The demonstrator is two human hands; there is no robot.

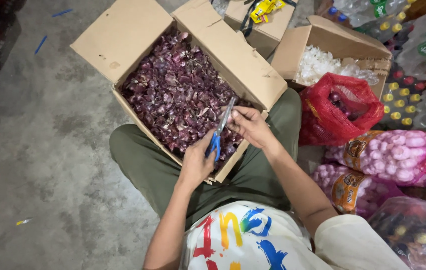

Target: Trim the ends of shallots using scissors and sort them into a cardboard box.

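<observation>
Scissors (220, 131) with blue handles are held between both hands over the near edge of an open box (123, 35) of purple onion skins (173, 95). The left hand (198, 160) grips the handles at 7 o'clock of the blades; the right hand (250, 126), at 3 o'clock, pinches the blade tips with its fingers closed around them. The box rests against the person's green-trousered legs on the floor (38, 160). A red mesh bag (340, 107) lies at 3 o'clock of the box, well apart from the hands.
</observation>
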